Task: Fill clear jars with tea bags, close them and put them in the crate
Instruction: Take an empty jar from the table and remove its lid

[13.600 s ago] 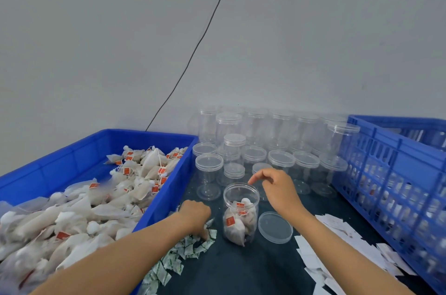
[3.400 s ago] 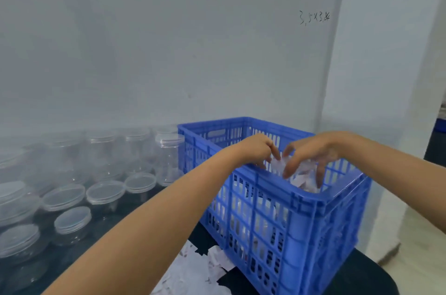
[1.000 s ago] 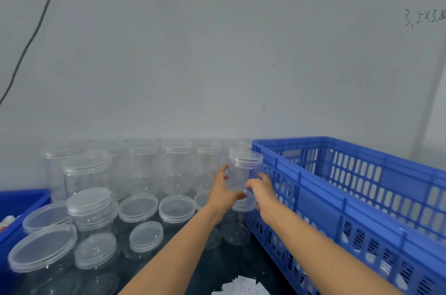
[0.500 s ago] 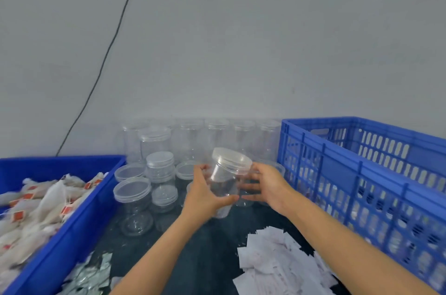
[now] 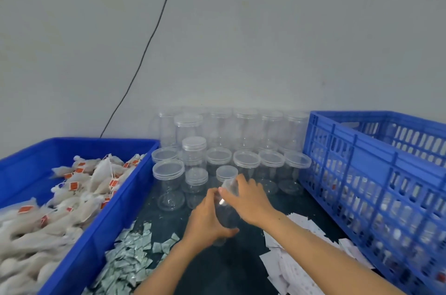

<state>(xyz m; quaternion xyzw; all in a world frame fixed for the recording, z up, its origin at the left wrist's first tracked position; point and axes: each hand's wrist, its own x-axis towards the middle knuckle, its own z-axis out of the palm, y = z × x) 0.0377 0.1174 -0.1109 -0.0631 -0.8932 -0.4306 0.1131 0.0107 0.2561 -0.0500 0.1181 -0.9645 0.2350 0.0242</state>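
A: What colours are the containers?
B: The tub (image 5: 101, 217) on the left and the slotted crate (image 5: 376, 174) on the right are bright blue. The jars (image 5: 246, 140) are clear.
A: And the tea bags (image 5: 72, 193)?
B: White, with small orange-red tags. Silver sachets (image 5: 130, 253) and white paper slips (image 5: 289, 268) lie on a dark tabletop (image 5: 217, 268).

The jars (image 5: 246, 125) are seen to be clear, glossy plastic. The crate (image 5: 376, 174) and the bin (image 5: 96, 234) are moulded of smooth blue plastic. The tea bags (image 5: 79, 188) are made of matt white mesh with paper tags. At 6 o'clock, silvery foil sachets (image 5: 128, 258) and matt paper slips (image 5: 289, 268) are spread on a dark tabletop (image 5: 217, 270).
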